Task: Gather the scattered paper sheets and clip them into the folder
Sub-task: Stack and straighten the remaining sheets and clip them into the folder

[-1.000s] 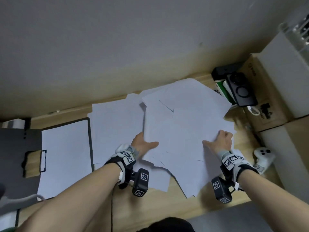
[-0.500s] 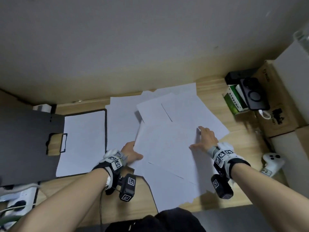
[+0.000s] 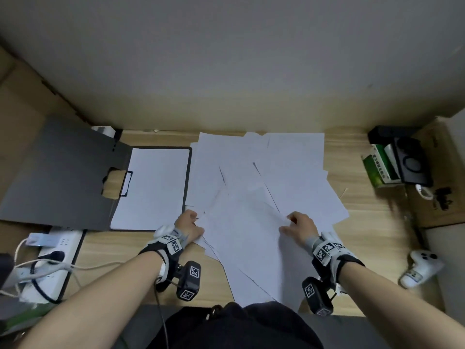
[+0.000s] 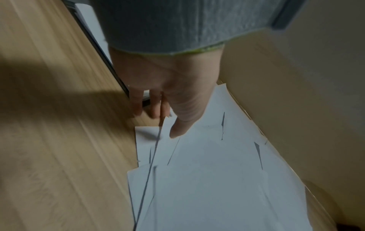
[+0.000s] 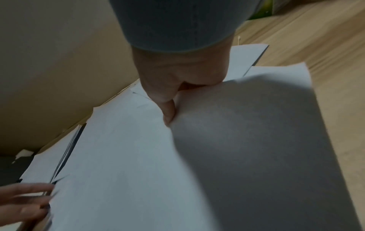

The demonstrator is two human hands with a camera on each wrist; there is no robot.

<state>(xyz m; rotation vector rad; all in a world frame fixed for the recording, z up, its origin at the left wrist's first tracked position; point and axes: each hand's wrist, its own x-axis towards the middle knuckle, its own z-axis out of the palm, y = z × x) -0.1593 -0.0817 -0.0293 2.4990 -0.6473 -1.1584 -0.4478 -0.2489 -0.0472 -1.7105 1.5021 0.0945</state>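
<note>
Since loose paper sheets (image 3: 264,197) are thin, floppy and slide over each other easily, they're best squared up from the outer edges, not lifted one by one. They're fanned out on the desk (image 3: 372,238), just right of the open folder (image 3: 63,172), where one sheet is already held under the clip (image 3: 125,183). The pile's left edge is pinched by the left hand (image 3: 188,226), and a lifted sheet is gripped by the right hand (image 3: 299,226).
</note>
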